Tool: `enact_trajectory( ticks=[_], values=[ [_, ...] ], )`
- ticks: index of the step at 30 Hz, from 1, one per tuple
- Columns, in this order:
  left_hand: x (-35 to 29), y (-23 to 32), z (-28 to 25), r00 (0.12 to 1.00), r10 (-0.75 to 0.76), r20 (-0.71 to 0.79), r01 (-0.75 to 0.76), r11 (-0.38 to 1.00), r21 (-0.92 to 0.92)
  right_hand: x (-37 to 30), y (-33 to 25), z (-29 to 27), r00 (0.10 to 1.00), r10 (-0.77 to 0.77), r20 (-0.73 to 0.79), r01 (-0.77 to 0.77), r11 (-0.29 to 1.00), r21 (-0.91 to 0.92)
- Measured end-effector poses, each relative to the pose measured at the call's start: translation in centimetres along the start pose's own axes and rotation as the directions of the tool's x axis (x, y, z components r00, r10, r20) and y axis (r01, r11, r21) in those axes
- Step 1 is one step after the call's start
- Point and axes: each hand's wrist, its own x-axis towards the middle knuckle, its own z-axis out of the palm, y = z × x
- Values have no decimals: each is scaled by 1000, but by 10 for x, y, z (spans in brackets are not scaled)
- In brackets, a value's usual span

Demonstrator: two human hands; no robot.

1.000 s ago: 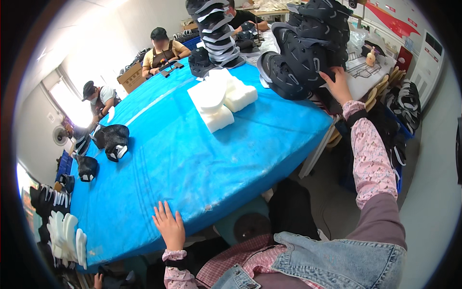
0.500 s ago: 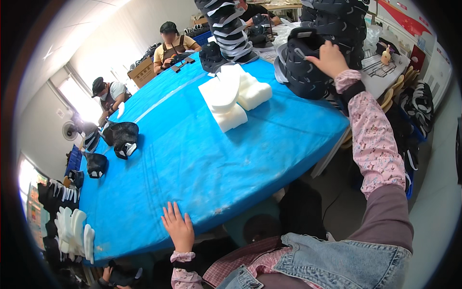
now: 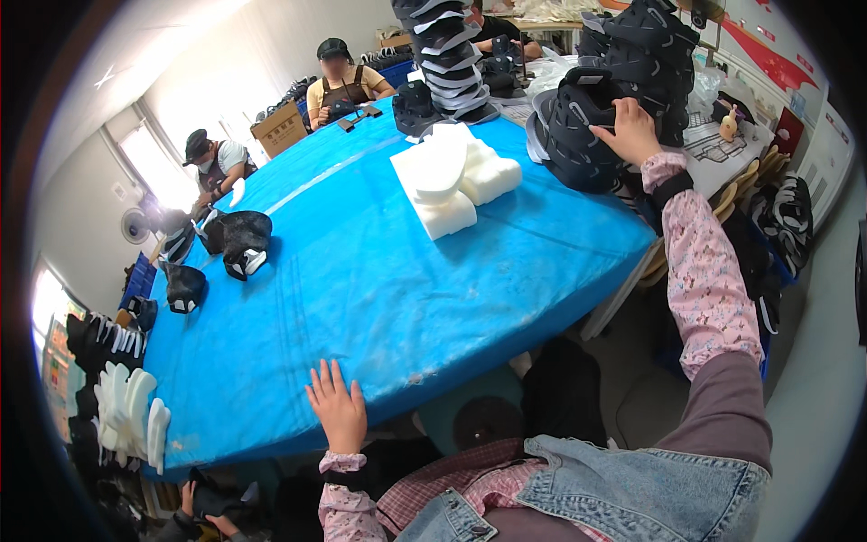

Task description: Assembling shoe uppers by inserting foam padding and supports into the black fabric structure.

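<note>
My right hand (image 3: 635, 132) is at the near stack of black shoe uppers. Its thumb and fingers are at the collar of the front black shoe upper (image 3: 571, 149), which has pale grey stitched marks and a loop at its top. The fingertips partly disappear into its opening. My left hand (image 3: 338, 407) lies flat with fingers spread on the near edge of the blue-covered table (image 3: 343, 298), holding nothing. Between my hands and farther back, white foam pieces (image 3: 456, 176) sit in a small pile on the cover.
More black uppers (image 3: 237, 239) lie at the table's left, near white insole-shaped pieces (image 3: 131, 411). A tall stack of black-and-white uppers (image 3: 452, 68) rises at the back. Two people (image 3: 348, 81) work across the table; another person's hands (image 3: 194, 501) show at lower left.
The whole view has shifted and tilted slightly. My right hand stays at the upper's collar and my left hand stays flat on the table edge.
</note>
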Motion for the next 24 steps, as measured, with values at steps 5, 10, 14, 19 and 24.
enact_trajectory(
  ticks=[5,10,14,19,24],
  values=[
    [-2,-9,-1,999,26,33,-27,999,29,-76,-91,-9,906,-1,-424,233,836,497],
    [-2,-7,0,995,78,60,-80,997,22,-182,-148,8,1000,17,-1,-12,737,676],
    [-6,-10,0,994,83,76,-84,996,4,-186,-147,16,978,86,192,-201,653,730],
    [-11,-3,-1,998,-15,54,19,997,-78,-186,-142,12,984,86,159,-180,495,850],
    [-66,-40,14,869,-409,-278,314,891,-327,-185,-152,-4,989,5,148,-128,529,839]
  ],
)
